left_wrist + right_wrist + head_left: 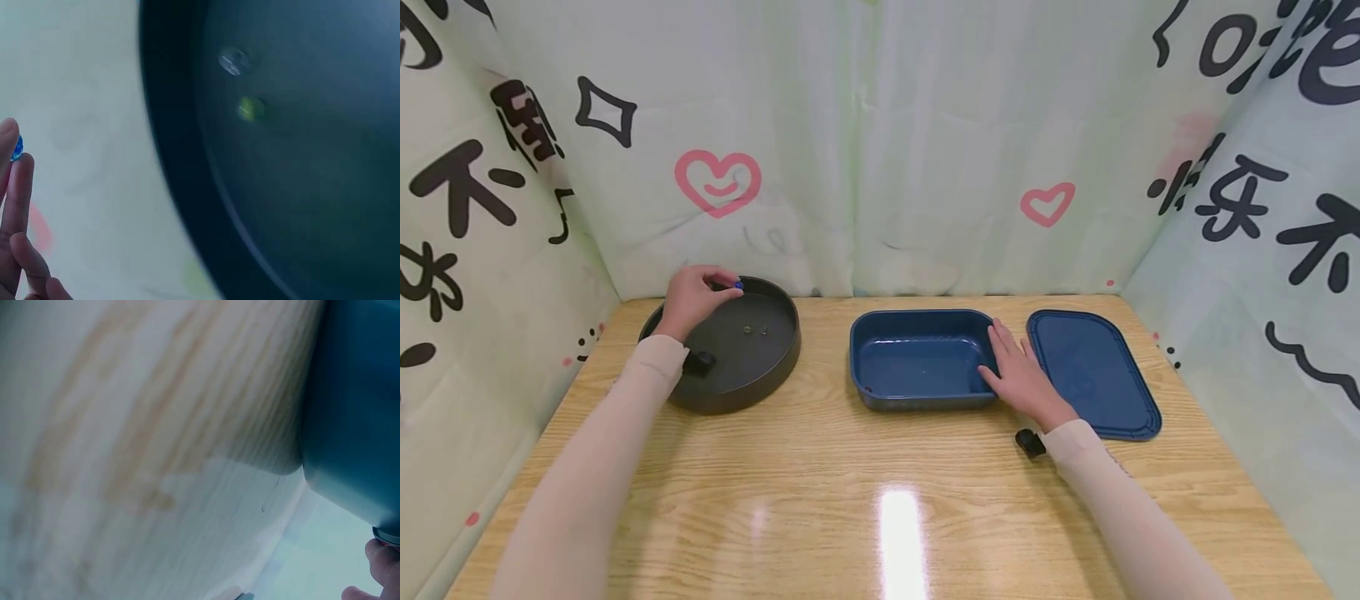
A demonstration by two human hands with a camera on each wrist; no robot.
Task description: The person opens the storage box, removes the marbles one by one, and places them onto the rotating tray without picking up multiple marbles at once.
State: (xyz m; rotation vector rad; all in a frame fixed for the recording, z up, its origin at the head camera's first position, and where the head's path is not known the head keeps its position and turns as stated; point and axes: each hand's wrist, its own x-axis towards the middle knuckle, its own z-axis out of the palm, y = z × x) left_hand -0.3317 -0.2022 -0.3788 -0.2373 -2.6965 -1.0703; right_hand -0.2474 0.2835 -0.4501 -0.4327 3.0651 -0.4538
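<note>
My left hand pinches a small blue faceted bead between thumb and fingertip, above the far rim of a round dark pan. Two more small beads lie on the pan's floor. In the left wrist view one is a clear bead and the other a yellow-green bead. Over at the right end of a rectangular blue container, my right hand rests on the rim with fingers extended and thumb spread toward the inside. A tiny reddish speck shows in the container's near left corner.
A flat blue lid lies on the wooden table to the right of the container. Black wrist cameras sit at both cuffs. Printed curtains enclose the table's back and sides.
</note>
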